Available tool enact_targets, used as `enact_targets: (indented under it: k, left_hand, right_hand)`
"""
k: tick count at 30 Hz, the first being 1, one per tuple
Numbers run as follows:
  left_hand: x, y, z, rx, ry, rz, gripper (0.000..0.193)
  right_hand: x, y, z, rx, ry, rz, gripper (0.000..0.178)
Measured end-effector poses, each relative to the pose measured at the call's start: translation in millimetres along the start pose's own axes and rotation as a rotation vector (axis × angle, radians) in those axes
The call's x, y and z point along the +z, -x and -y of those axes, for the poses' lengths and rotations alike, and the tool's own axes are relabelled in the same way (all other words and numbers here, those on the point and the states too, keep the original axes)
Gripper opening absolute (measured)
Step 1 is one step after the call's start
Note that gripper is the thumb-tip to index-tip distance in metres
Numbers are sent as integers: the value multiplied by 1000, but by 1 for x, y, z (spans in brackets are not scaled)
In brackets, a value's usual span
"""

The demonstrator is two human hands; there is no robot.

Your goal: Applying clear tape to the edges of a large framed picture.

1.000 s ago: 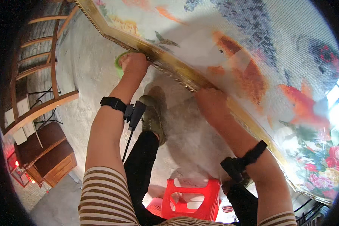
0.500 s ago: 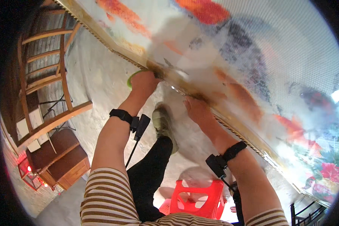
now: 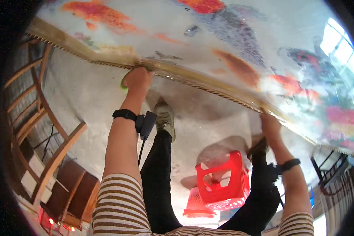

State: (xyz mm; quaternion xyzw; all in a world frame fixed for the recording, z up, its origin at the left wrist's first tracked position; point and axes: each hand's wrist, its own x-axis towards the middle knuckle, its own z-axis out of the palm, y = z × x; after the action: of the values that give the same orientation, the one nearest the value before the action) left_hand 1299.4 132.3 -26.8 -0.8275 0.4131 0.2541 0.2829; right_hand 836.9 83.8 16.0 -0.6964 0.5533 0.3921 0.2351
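A large framed picture [image 3: 220,59] of orange, red and dark koi, with a glossy surface and a gold frame, fills the upper part of the view. My left hand [image 3: 138,80] is closed on the frame's lower edge, left of the middle. Beside that palm shows the curved rim of a green object [image 3: 124,82], mostly hidden by the hand. Farther right, my right hand [image 3: 270,125] grips the same lower edge, its fingertips partly hidden by the frame. Both wrists wear black straps with small devices.
Below, a red plastic stool [image 3: 220,185] stands between my legs, with a red basket-like item [image 3: 200,204] beside it. A wooden ladder-like rack [image 3: 63,157] and a brown wooden cabinet [image 3: 69,188] are at the left. Dark metal furniture [image 3: 330,167] stands at the right.
My right hand has slid right along the frame's lower edge, away from my left hand. The picture has turned closer to level, and my left hand has shifted slightly left with it.
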Motion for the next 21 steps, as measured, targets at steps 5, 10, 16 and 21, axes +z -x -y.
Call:
enact_targets:
  k: [5, 10, 16, 21]
  left_hand:
    - [-16, 3, -6, 112, 15, 85, 46]
    - [-14, 1, -1, 176, -7, 44, 48]
    - [-23, 1, -1, 199, -106, 49, 53]
    - [1, -5, -17, 196, -145, 23, 56]
  right_hand:
    - [41, 200, -174, 321, -7, -128, 34]
    - [114, 485, -168, 633, -28, 218, 19]
    - [183, 385, -47, 479, -305, 71, 21]
    - [206, 256, -41, 619, -201, -67, 53]
